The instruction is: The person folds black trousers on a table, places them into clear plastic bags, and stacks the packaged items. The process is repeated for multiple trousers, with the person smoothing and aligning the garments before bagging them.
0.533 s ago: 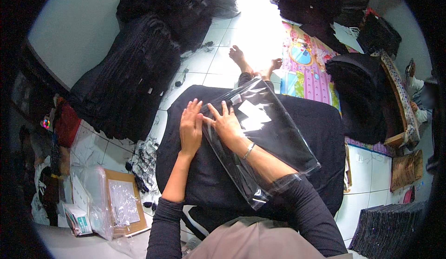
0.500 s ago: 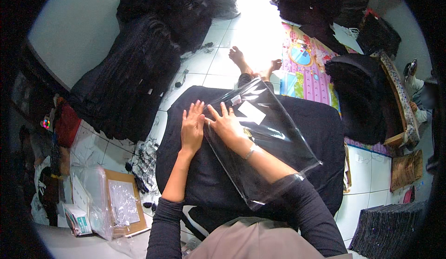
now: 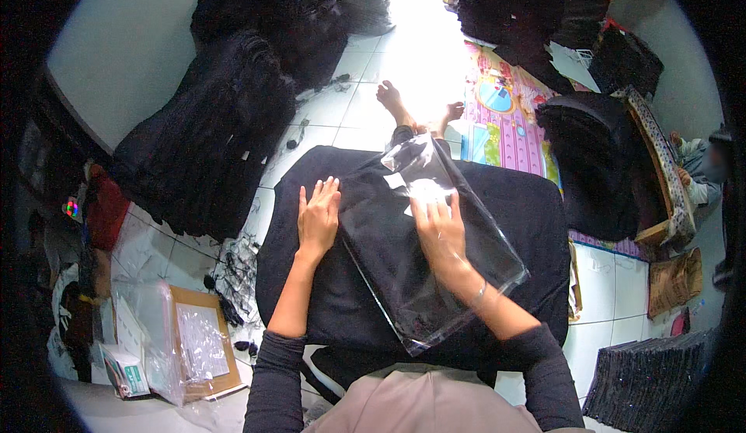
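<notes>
A clear plastic bag [image 3: 388, 281] lies slanted across the black cloth-covered surface [image 3: 291, 309] in front of me. Black shows through the bag; whether that is cloth inside or the cover beneath, I cannot tell. Near its far end sits a small white label [image 3: 395, 180]. My left hand [image 3: 318, 219] rests flat on the black cloth, fingers stretched, beside the bag's left edge. My right hand [image 3: 440, 235] lies with fingers extended over the bag's middle, partly covering a white card [image 3: 409, 210]. Whether it is on top of the plastic or inside it is unclear.
Large heaps of black cloth [image 3: 210, 130] lie on the left. More black cloth [image 3: 587, 165] is on the right, by a colourful mat [image 3: 513, 126]. A stack of dark folded pieces [image 3: 649, 378] stands lower right. Plastic-wrapped cardboard [image 3: 203, 347] lies lower left. Bare feet [image 3: 392, 99] extend ahead.
My right hand has moved right, away from the left hand, across the bag. The bag's far end has crumpled a little, and the white card is now mostly covered. The left hand stays put.
</notes>
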Demonstrator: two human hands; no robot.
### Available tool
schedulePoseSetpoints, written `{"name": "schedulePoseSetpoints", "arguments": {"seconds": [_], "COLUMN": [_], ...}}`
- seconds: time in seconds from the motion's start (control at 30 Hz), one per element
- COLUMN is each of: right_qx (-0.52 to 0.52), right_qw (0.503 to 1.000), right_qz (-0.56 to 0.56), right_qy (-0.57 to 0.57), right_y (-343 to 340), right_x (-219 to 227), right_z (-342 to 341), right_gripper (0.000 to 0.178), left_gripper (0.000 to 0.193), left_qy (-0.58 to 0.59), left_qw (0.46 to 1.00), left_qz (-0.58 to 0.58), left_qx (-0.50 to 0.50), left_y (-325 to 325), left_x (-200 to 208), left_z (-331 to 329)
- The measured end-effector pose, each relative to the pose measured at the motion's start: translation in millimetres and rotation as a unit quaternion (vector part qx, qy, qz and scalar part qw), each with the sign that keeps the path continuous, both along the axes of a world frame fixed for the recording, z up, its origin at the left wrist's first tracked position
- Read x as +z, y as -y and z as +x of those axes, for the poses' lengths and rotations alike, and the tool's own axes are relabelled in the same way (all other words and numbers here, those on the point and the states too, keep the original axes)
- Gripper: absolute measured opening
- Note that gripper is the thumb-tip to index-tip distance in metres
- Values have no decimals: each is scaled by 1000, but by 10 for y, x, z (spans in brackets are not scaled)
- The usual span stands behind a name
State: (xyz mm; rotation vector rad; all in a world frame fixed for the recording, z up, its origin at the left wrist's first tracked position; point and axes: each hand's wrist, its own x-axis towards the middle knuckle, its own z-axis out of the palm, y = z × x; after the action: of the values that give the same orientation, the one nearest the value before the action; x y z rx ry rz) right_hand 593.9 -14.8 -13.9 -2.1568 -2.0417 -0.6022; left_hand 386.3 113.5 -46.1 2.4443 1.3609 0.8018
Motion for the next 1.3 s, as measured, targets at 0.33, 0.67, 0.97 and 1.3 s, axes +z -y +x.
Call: {"name": "schedulePoseSetpoints", "arguments": {"seconds": [0.33,0.67,0.97,1.3], "right_qx": [449,-171,-133,-58], "right_qw": [776,962,928,969], "right_qz": [-371,-2,112,237], "right_qy": [-242,-211,-330,-27], "right_y": [1386,984,-134,661], "right_x": [437,-167,477,1560], "right_z": [141,783,1093,345], "right_gripper": [32,72,28,8], "left_gripper": [49,47,43,41], "left_qy": [-26,184,173,181], "left_qw": [1000,982,983,982], "left_qz": [11,-11,-43,22], "left_qx": [1,30,42,48], "left_y": [24,337,722,815], "left_x": [7,161,9,195], "left_z": [-9,-217,-371,-256]}}
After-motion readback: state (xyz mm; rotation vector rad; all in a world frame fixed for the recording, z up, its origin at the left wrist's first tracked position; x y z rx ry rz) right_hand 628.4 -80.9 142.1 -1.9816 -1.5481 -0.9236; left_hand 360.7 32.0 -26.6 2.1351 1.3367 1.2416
